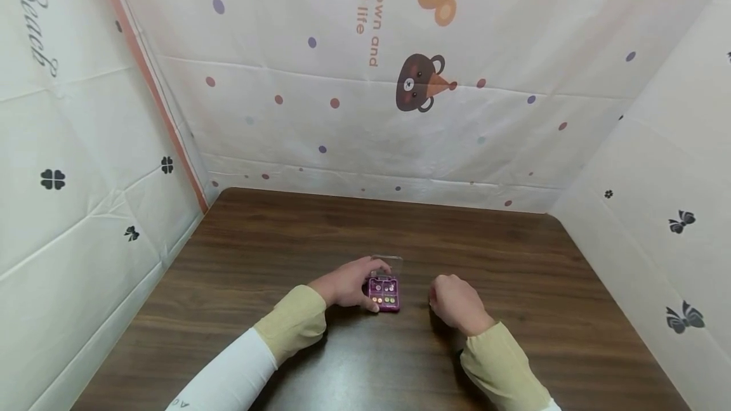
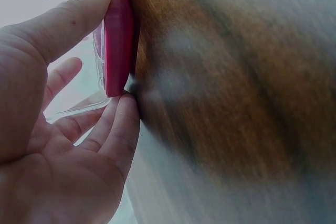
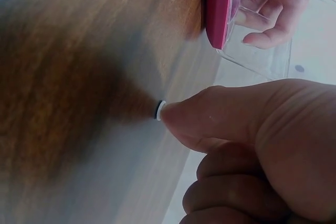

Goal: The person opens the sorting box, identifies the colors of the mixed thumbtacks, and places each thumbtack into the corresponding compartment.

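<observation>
A small magenta case [image 1: 384,295] with a clear lid [image 1: 393,264] swung up at its back sits on the table. Small round pieces in several colours lie in its compartments. My left hand [image 1: 347,282] grips it from the left, the thumb [image 2: 79,17] on the near edge and fingertips at the hinge end. To the right of the case, my right hand [image 1: 457,303] is apart from it, low over the table. Its thumb and forefinger pinch a tiny round disc [image 3: 160,110], white on one face and dark on the other. The other fingers [image 3: 226,198] are curled in.
The brown wood-grain table [image 1: 445,233] is bounded at the back by a printed white curtain [image 1: 365,119]. Similar white sheets stand along the left side [image 1: 85,221] and the right side [image 1: 657,259].
</observation>
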A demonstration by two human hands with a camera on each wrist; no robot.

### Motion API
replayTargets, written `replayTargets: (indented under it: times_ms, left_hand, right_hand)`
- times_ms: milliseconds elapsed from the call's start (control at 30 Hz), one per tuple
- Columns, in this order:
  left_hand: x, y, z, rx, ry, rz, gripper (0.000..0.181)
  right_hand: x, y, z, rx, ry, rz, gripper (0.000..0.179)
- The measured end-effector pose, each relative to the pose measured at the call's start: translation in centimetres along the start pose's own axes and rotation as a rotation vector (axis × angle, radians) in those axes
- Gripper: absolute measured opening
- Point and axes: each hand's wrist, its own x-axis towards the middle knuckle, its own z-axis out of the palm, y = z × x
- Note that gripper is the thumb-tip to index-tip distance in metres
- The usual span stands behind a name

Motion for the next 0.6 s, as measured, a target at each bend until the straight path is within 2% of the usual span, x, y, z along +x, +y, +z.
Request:
replayTargets:
  times_ms: [367, 600]
  left_hand:
    - [-0.06, 0.06, 0.07, 0.015, 0.006, 0.000, 0.071]
    - [0.22, -0.31, 0.30, 0.011, 0.016, 0.007, 0.073]
  right_hand:
    - [-0.36, -0.35, 0.22, 0.017, 0.006, 0.005, 0.029]
    - [-0.42, -0.60, 0.38, 0.009, 0.045, -0.023, 0.037]
